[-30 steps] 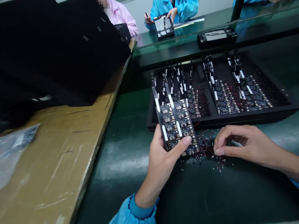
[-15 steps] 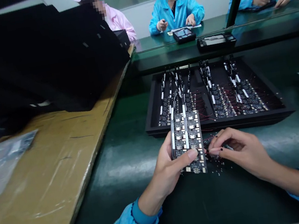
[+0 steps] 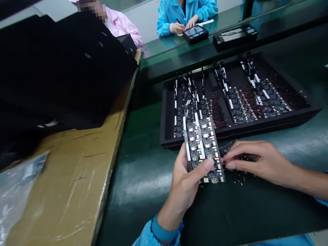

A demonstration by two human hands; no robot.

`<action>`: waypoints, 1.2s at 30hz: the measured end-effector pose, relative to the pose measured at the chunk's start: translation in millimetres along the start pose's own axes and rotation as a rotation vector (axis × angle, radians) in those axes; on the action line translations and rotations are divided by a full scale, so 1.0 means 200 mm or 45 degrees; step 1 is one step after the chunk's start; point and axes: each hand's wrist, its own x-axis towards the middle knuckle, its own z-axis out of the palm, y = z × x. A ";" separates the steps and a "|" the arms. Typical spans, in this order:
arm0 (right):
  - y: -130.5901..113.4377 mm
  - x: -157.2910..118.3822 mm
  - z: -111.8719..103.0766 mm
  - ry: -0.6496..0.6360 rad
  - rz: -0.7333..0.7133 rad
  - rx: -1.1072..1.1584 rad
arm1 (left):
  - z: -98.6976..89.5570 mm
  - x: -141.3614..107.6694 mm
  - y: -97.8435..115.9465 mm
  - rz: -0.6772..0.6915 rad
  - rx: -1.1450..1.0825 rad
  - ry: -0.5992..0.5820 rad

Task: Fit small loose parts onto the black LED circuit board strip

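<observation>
Left hand (image 3: 183, 183) grips a dark rectangular circuit board panel with white strips (image 3: 203, 150), thumb pressed across its lower face, fingers behind; panel is tilted up off the dark green tabletop (image 3: 135, 178), lower edge close to the surface, just in front of the tray. Right hand (image 3: 257, 162) lies palm down just right of the panel, fingers curled with tips pinched together at the panel's right edge; whether a part sits between the tips is too small to tell. Small dark loose parts (image 3: 240, 177) are scattered on the tabletop under and around that hand.

Black shallow plastic tray (image 3: 163, 119) sits just beyond the hands, holding rows of similar board panels with thin red wires. Brown cardboard sheet (image 3: 68, 189) lies to the left, a clear plastic bag (image 3: 3, 196) on its near left part, and a stack of black material (image 3: 42, 72) on its far end. Other people in blue and pink coats sit at the far bench, apart from these hands.

Step, as a judgement: picking a small part and bringing it to the held panel. Next move calls for a fine pinch and a steady left-hand hold so the panel doesn't shift.
</observation>
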 end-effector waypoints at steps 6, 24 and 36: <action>0.03 -0.01 0.00 0.038 0.164 0.207 | 0.00 0.00 0.00 -0.052 0.004 -0.067; 0.03 -0.01 -0.01 -0.074 -0.206 -0.139 | -0.01 0.00 -0.01 0.037 0.071 -0.009; -0.03 -0.03 0.01 -0.221 0.067 -0.123 | -0.02 -0.02 -0.01 0.194 0.384 0.071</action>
